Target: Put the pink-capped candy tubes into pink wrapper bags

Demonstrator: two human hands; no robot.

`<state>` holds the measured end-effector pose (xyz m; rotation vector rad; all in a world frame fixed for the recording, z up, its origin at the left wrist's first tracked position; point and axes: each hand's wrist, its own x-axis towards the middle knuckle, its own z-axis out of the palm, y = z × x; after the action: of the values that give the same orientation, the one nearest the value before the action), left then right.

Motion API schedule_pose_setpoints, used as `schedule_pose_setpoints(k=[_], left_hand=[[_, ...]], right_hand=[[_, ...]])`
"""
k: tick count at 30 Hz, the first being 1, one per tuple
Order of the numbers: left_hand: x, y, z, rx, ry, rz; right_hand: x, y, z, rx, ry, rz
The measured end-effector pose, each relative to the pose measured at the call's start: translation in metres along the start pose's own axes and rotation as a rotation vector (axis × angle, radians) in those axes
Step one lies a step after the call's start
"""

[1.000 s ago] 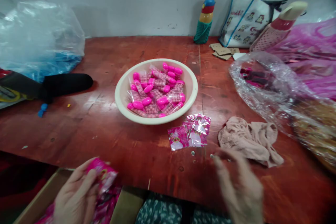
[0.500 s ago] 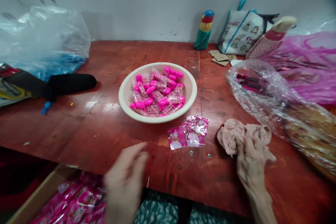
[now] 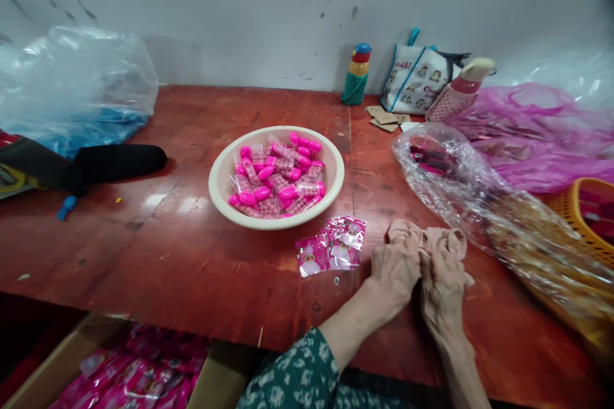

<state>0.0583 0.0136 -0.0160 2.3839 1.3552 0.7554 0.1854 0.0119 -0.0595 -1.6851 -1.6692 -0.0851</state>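
My left hand (image 3: 394, 271) and my right hand (image 3: 442, 275) are side by side on a crumpled pale pink cloth (image 3: 448, 241) at the right of the table. The fingers of both are curled into the cloth, and the fingertips are partly hidden. Just left of them lies a small pile of shiny pink printed sachets (image 3: 330, 248). Farther left stands a cream bowl (image 3: 218, 188) with many clear tubes of pink beads with bright pink caps (image 3: 307, 188) in it.
Below the table edge at left is a cardboard box (image 3: 45, 367) of pink packets. Along the wall stand a colourful bottle (image 3: 356, 77), a printed bag (image 3: 407, 80) and a pink bottle (image 3: 460, 89). Clear plastic film (image 3: 499, 211) and a yellow basket (image 3: 575, 204) take up the right side.
My left hand has swung from near the box across to the cloth, joining my right hand there. The view has shifted slightly, bringing the yellow basket in at right.
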Motion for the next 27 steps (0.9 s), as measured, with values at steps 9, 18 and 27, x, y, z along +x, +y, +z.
schedule_pose_setpoints(k=[9, 18, 27], left_hand=[[-0.034, -0.028, -0.052, -0.039, 0.173, -0.171], [-0.078, -0.082, -0.068, 0.13, 0.272, -0.301], [-0.074, -0.089, -0.058, 0.052, 0.227, -0.259]], right_hand=[[0.01, -0.019, -0.022, -0.046, 0.023, 0.026], [0.025, -0.111, 0.039, 0.063, -0.114, 0.007], [0.017, -0.096, 0.056, 0.148, -0.119, 0.034]])
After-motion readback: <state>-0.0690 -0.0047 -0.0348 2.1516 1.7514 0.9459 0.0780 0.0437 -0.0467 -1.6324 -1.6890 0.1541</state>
